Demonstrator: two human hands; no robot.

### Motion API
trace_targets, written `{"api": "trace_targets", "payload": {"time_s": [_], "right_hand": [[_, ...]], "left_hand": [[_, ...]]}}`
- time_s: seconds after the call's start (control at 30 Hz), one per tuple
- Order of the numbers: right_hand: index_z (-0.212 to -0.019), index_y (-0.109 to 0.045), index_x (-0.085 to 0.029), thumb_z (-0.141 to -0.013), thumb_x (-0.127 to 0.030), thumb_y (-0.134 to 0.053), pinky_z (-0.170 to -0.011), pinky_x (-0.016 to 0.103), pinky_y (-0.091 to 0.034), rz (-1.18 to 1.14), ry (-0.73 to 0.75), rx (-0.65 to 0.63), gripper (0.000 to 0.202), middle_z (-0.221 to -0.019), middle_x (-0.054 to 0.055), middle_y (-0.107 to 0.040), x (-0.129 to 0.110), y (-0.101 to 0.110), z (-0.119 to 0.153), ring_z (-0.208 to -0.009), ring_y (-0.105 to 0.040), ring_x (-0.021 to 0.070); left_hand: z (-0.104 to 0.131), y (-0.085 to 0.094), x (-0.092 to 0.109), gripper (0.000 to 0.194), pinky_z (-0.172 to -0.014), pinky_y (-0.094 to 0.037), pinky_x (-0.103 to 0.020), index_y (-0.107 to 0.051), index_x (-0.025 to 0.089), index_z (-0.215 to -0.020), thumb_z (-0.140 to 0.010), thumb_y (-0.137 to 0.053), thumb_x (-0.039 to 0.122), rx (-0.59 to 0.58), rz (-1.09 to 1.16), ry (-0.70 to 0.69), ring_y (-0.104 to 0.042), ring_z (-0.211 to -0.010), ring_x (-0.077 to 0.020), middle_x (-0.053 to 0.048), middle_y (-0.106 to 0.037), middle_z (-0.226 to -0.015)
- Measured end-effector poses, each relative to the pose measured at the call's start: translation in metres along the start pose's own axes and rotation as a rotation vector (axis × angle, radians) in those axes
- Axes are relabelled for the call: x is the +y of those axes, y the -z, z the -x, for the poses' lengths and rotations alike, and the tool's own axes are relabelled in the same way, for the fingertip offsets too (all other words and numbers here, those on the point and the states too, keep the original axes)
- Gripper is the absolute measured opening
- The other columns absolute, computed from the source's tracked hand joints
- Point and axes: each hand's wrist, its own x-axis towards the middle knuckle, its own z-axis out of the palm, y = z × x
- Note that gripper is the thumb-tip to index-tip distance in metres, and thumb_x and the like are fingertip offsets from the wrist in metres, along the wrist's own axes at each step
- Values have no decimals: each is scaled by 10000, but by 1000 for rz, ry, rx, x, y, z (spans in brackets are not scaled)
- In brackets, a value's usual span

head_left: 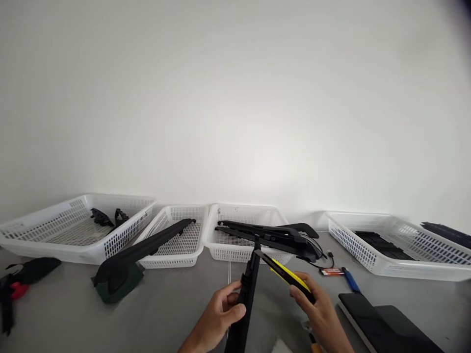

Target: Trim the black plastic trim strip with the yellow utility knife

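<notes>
My left hand [221, 314] is closed around a long black plastic trim strip [247, 299], which stands tilted with its narrow end up and away from me. In my right hand [318, 306] is a yellow and black utility knife [289, 275]. Its blade is out and points up and left, touching or very near the strip close to its upper end; I cannot tell which. Behind the strip, more long black plastic parts [272, 234] lie across a white basket [235, 255] and stick out over its right side.
Another black trim piece [147, 247] leans over a smaller white basket [172, 262]. Large white baskets stand at left [91, 252] and right [382, 267], with black parts inside. A blue-handled tool [351, 280], a cable [330, 257] and flat black devices [379, 318] lie at right.
</notes>
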Motion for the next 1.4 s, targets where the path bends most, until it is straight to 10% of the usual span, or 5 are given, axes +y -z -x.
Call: {"api": "trace_targets", "payload": {"time_s": [1.07, 1.4], "right_hand": [[-1104, -726, -212, -897, -551, -617, -834, 311, -552, 36, 134, -100, 412, -1038, 60, -740, 2, -12, 6, -990, -683, 285], [-1107, -731, -214, -890, -597, -613, -831, 308, -562, 45, 141, -56, 457, -1112, 75, -750, 7, -9, 3, -1023, -693, 294]], "left_hand": [[-9, 10, -8, 821, -1220, -433, -443, -600, 256, -1518, -807, -862, 572, 121, -39, -74, -508, -1470, -354, -128, -619, -1532], [-3, 4, 9, 701, -1011, -560, -412, -720, 216, -1365, -783, -872, 574, 7, -84, -19, -707, -1083, -297, -112, -783, -1121]]}}
